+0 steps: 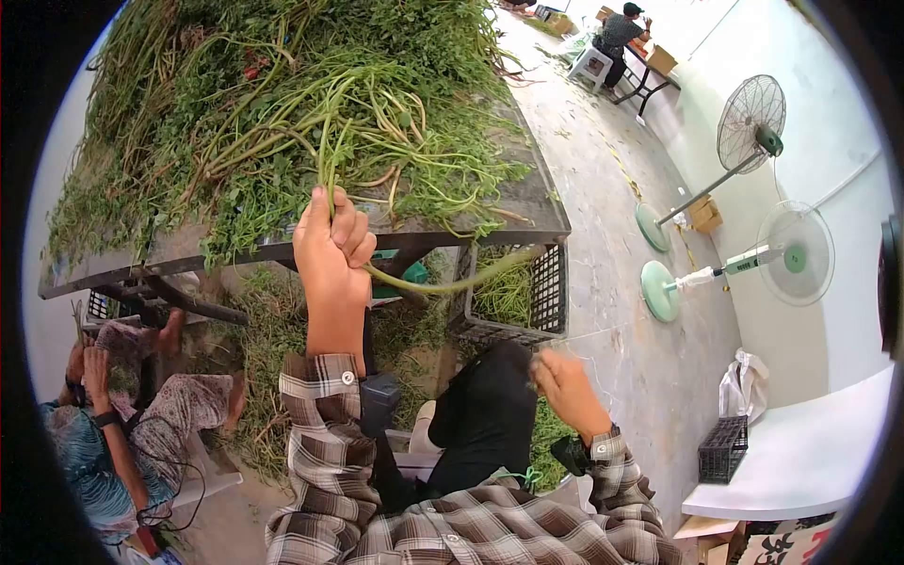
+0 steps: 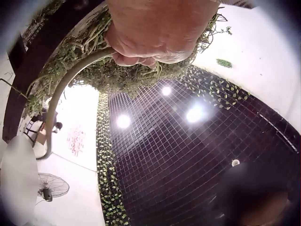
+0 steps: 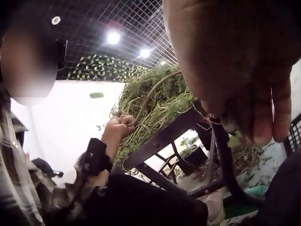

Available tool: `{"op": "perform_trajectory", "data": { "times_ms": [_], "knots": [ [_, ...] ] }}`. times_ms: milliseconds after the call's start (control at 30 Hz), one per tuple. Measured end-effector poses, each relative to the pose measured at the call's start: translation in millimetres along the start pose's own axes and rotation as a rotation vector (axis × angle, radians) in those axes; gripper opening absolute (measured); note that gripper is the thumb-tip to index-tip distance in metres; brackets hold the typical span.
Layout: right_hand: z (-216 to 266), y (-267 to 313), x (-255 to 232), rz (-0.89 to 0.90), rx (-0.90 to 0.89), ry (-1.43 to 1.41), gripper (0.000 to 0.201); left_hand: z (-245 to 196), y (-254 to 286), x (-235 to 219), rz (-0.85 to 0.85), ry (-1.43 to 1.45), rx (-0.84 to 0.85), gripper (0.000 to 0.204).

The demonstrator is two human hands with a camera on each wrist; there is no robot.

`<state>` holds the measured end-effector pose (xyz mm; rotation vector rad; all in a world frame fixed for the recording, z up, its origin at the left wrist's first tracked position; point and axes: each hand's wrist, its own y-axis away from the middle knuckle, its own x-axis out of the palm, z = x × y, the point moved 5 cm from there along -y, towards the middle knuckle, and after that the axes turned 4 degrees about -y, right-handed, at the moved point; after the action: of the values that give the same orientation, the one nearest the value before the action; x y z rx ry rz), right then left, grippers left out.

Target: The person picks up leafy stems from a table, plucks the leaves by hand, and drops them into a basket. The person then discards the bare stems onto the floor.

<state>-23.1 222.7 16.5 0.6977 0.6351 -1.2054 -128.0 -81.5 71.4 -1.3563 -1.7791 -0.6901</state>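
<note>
My left hand (image 1: 334, 250) grips a green leafy plant stalk (image 1: 438, 288) just over the table's near edge. In the head view, leafy tops rise above this fist, and the bare stem bows out to the right. In the left wrist view the stem (image 2: 59, 94) curves out from under the fist and hangs down. My right hand (image 1: 570, 391) is lower, at my right knee, below the stem's far end and apart from it. Its fingers (image 3: 263, 127) hang loosely in the right wrist view; no held thing shows there. Motion blurs its fingertips in the head view.
A large heap of green plants (image 1: 217, 122) covers the dark table (image 1: 556, 212). Beneath its right corner, a black crate (image 1: 551, 292) holds green stems. Loose greens lie on the floor. Another person (image 1: 122, 433) sits at lower left; two fans (image 1: 753, 122) stand at right beside a white table (image 1: 782, 461).
</note>
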Motion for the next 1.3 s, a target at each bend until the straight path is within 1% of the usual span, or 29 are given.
{"op": "perform_trajectory", "data": {
  "times_ms": [33,67,133,200,233,300,333,400,433,500,533,567,633,667,733,767,800,833,867,900,933,1000,1033,1067,1100,1167,1200,1233,1300],
  "knots": [
    [3,4,8,0.021,-0.172,-0.058,0.013,1,0,0,0.001,0.000,-0.001,0.025],
    [19,7,11,0.042,-0.344,-0.115,0.015,2,0,0,0.012,-0.006,0.000,0.025],
    [40,10,10,0.011,-0.379,-0.115,0.018,5,0,1,0.027,-0.014,-0.003,0.025],
    [66,11,-3,-0.080,-0.427,-0.079,0.027,8,0,2,0.039,-0.010,-0.019,0.026],
    [75,9,-8,-0.080,-0.425,-0.080,0.027,8,1,2,0.039,-0.011,-0.021,0.026],
    [90,3,-26,-0.293,-0.422,-0.015,0.036,8,2,5,0.052,-0.042,-0.021,0.026],
    [94,-4,-27,-0.296,-0.423,-0.013,0.036,8,3,7,0.055,-0.039,-0.021,0.026],
    [104,-14,-33,-0.418,-0.513,0.086,0.043,10,4,9,0.057,-0.043,-0.069,0.026],
    [106,-20,-33,-0.416,-0.520,0.084,0.043,10,4,8,0.055,-0.044,-0.062,0.026],
    [110,-30,-27,-0.396,-0.581,0.239,0.040,13,5,10,0.118,-0.066,-0.099,0.026],
    [107,-35,-24,-0.351,-0.577,0.257,0.032,12,6,11,0.115,-0.064,-0.085,0.025],
    [103,-39,-22,-0.350,-0.583,0.257,0.032,10,6,10,0.114,-0.064,-0.080,0.025],
    [96,-44,-14,-0.273,-0.606,0.254,0.021,8,6,10,0.129,-0.073,-0.094,0.025],
    [95,-45,-11,-0.269,-0.608,0.255,0.021,8,6,10,0.126,-0.072,-0.092,0.025],
    [94,-44,-9,-0.321,-0.598,0.248,0.010,9,7,10,0.133,-0.069,-0.101,0.025],
    [92,-46,-7,-0.319,-0.598,0.247,0.010,11,7,11,0.132,-0.069,-0.101,0.025],
    [85,-53,-8,-0.352,-0.516,0.284,0.008,15,9,13,0.144,-0.070,-0.104,0.025],
    [77,-59,-9,-0.386,-0.435,0.321,0.010,20,10,15,0.157,-0.070,-0.106,0.024],
    [73,-65,-9,-0.388,-0.435,0.322,0.010,27,11,15,0.149,-0.057,-0.113,0.024],
    [66,-73,-12,-0.437,-0.398,0.307,0.013,31,13,20,0.155,-0.056,-0.111,0.024],
    [59,-81,-15,-0.486,-0.361,0.292,0.017,37,16,22,0.126,-0.066,-0.140,0.025],
    [43,-99,-12,-0.497,-0.320,0.276,0.019,50,21,27,0.061,-0.103,-0.177,0.026],
    [36,-106,-12,-0.502,-0.277,0.259,0.021,51,25,30,0.064,-0.102,-0.177,0.026],
    [30,-112,-14,-0.550,-0.229,0.260,0.024,50,29,34,0.086,-0.112,-0.158,0.026],
    [14,-118,-15,-0.553,-0.228,0.259,0.024,48,32,38,0.108,-0.122,-0.140,0.027],
    [-36,-128,-26,-0.544,-0.023,-0.079,0.027,33,29,34,0.115,-0.119,-0.098,0.027],
    [-41,-125,-29,-0.554,0.012,-0.073,0.028,24,24,30,0.102,-0.106,-0.064,0.027],
    [-32,-120,-29,-0.543,0.003,-0.068,0.028,18,23,25,0.078,-0.092,-0.035,0.027],
    [-11,-105,-8,-0.244,-0.120,-0.291,0.025,21,19,20,0.078,-0.079,-0.039,0.027]
  ]
}}
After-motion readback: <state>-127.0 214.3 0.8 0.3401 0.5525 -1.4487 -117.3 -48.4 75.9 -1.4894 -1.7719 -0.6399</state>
